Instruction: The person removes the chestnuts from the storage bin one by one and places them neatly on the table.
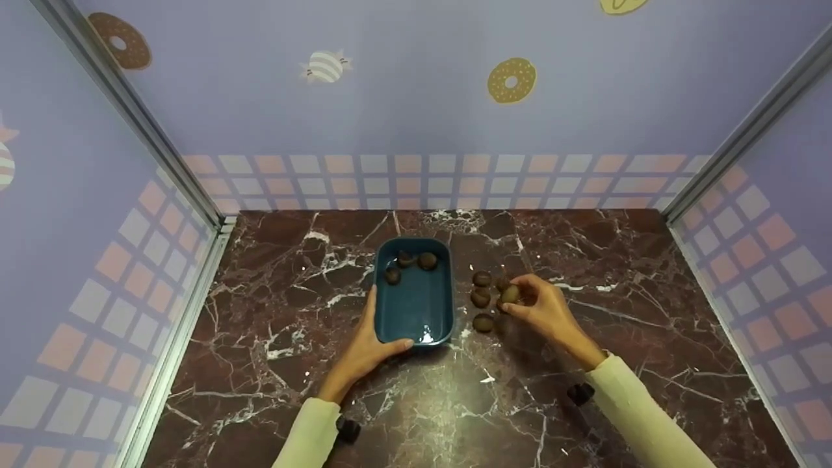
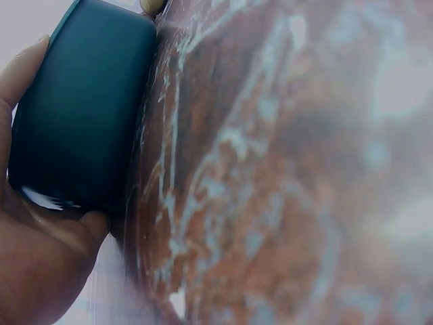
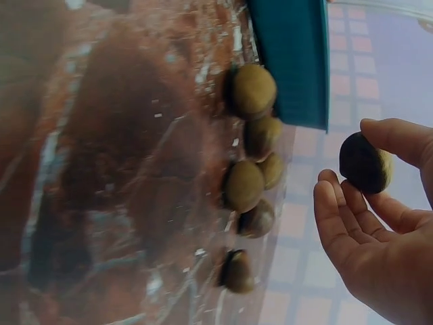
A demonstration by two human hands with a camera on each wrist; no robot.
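A deep teal rectangular dish [image 1: 414, 305] stands on the table with three rounded brown pieces [image 1: 427, 261] inside, toward its far end. My left hand [image 1: 368, 348] holds its near left corner, fingers along the left wall and thumb at the near rim. In the left wrist view, the dish [image 2: 84, 101] fills the space between thumb and fingers. My right hand [image 1: 546, 312] pinches one smooth, olive-brown rounded piece [image 3: 366, 163] between thumb and fingertips, right of the dish. Under and beside that hand, several similar pieces [image 1: 483, 323] lie on the table.
Dark red-brown marbled stone [image 1: 312, 390] forms the tabletop. Lilac walls [image 1: 416, 117] with pink and white checks enclose it at the back and both sides. Metal strips [image 1: 175, 351] run along the left edge and up the corners.
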